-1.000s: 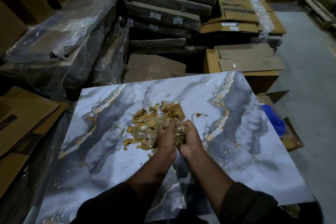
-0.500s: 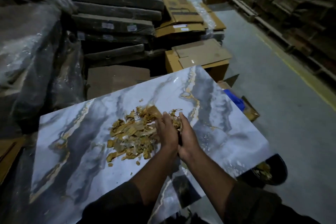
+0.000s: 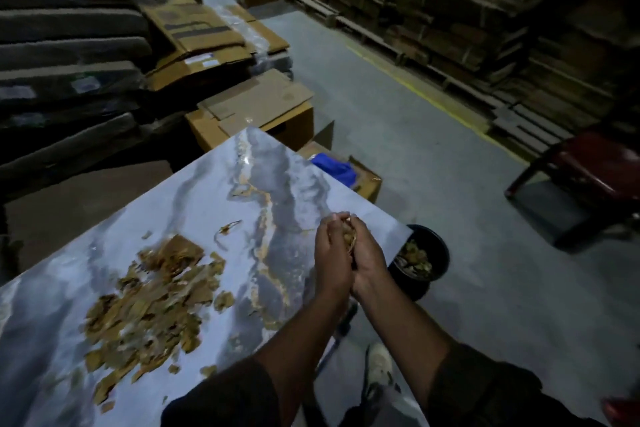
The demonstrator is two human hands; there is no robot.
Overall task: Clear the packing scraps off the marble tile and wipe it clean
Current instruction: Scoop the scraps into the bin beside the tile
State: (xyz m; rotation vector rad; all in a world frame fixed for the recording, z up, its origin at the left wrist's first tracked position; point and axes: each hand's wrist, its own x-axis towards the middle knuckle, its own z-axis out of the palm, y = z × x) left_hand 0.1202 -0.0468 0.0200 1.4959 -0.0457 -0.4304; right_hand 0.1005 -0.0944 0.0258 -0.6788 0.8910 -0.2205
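Cupping a handful of scraps point(image 3: 349, 238), your left hand point(image 3: 331, 258) and right hand point(image 3: 367, 257) near the bucket point(image 3: 437, 246); most scraps remain on the marble tile point(image 3: 194, 204), wiping not yet begun.

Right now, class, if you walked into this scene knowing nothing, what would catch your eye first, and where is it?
First, the glossy marble tile filling the lower left, with a heap of tan packing scraps on it. Next, the left hand and right hand, cupped together round a handful of scraps at the tile's right edge. Just beyond them on the floor stands a black bucket already holding scraps.
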